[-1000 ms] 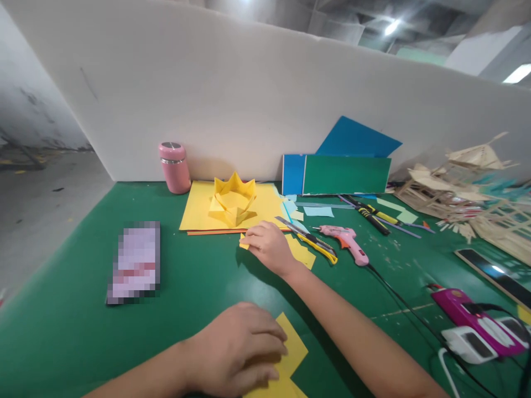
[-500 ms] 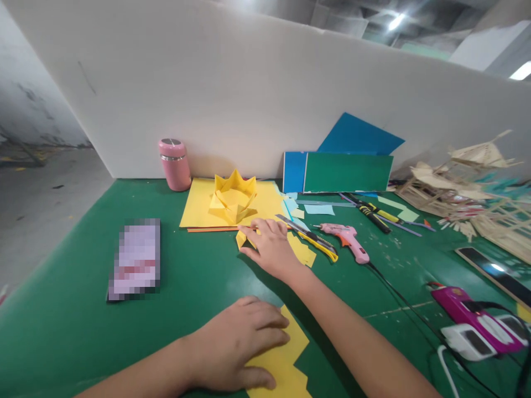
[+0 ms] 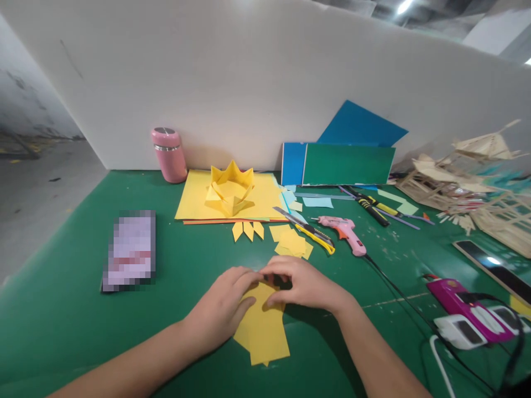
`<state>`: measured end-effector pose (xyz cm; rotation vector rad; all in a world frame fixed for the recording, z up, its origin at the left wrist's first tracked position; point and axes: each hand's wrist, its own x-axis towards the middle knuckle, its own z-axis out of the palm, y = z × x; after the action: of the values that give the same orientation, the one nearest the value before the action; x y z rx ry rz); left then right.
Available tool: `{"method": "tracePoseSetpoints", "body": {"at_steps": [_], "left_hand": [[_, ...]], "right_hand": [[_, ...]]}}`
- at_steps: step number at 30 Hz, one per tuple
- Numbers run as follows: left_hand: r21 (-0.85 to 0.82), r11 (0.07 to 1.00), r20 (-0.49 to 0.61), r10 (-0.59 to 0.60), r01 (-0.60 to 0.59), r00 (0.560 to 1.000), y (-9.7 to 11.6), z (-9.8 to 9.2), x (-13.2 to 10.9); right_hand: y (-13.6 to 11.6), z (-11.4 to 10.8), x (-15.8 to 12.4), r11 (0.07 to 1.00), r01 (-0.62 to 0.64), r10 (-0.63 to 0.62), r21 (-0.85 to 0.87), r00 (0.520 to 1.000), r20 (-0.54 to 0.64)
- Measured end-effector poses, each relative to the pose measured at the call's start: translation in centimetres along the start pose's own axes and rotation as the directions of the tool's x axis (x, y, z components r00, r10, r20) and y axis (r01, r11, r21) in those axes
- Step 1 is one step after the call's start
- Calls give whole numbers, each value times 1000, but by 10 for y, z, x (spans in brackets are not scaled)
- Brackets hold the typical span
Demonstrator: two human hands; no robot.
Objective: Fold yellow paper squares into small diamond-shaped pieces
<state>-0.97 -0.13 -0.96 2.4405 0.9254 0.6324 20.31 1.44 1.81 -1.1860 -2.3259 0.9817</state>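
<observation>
In front of me is a small stack of yellow paper pieces (image 3: 267,331), their edges not lined up. My left hand (image 3: 227,301) grips its upper left side, thumb on top. At the far end, my right hand (image 3: 305,284) has fingers and thumb closed on the upper right of the paper; the fingertips of both hands meet there. Just beyond lie several small folded yellow points (image 3: 248,231) and a loose pile of yellow paper squares (image 3: 291,243). Behind them a yellow folded paper crown shape (image 3: 230,190) stands on yellow sheets (image 3: 191,202).
A yellow cutter knife (image 3: 317,237) and a pink glue gun (image 3: 344,229) lie to the right, its cable running past a magenta power strip (image 3: 468,309). Pliers (image 3: 373,213), a phone (image 3: 493,271) and a stick model (image 3: 456,188) sit farther right. A pink flask (image 3: 170,157) and pixelated object (image 3: 130,251) are left.
My right hand has drawn back from the folded points, leaving them on the table, and has come to the yellow paper beside my left hand. The paper is now turned and held by both hands.
</observation>
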Motion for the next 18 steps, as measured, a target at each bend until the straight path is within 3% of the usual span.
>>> {"method": "tracePoseSetpoints", "body": {"at_steps": [3,6,14,18], "left_hand": [[-13,1000,-37,-13,13,999,0,0,1],[16,999,30,-28,27,999,5,-3,3],[57,998,143,-32,24,989,11,-6,2],[76,996,129,-57,48,990,11,-8,-2]], "right_hand": [[-4,-1,2,995,6,-3,-103,1000,28],[-5,1,3,993,-16,16,-121,1000,-1],[-5,6,1,997,-60,57,-45,996,-69],[-5,7,2,994,-76,84,74,990,-117]]}}
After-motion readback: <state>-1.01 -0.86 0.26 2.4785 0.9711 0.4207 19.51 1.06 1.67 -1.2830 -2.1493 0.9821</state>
